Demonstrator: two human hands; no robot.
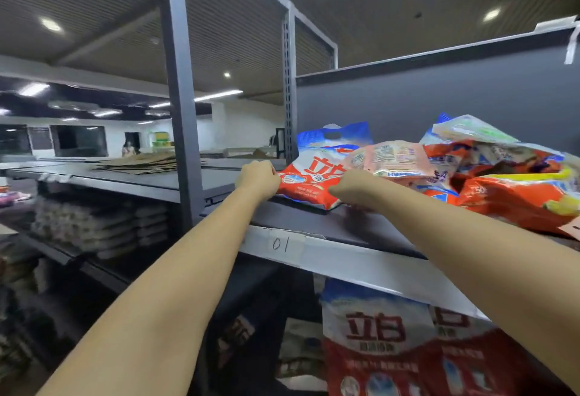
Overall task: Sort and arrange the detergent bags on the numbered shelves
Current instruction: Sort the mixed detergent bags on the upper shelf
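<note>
**Hands on a detergent bag at shelf 01**

Arms reach up and forward to the shelf [314, 226] labelled 01 [280, 244]. The left hand [258, 178] grips the left edge of a red-and-white detergent bag [309, 175], fingers curled round it. The right hand [354, 190] holds its near right corner; its fingers are hidden underneath. The bag lies flat at the shelf's left end, against a jumbled pile of bags [502, 175].

Detergent bag [309, 175]: red lower panel, white middle with red characters, blue top. Pale pink packet [390, 158] with fine print. Crumpled bag [514, 191]: orange-red with yellow streaks. Shelf [345, 223]: dark grey board, light grey front edge; white label [280, 244] with black "01". Lower bags [376, 342]: white over red.
</note>
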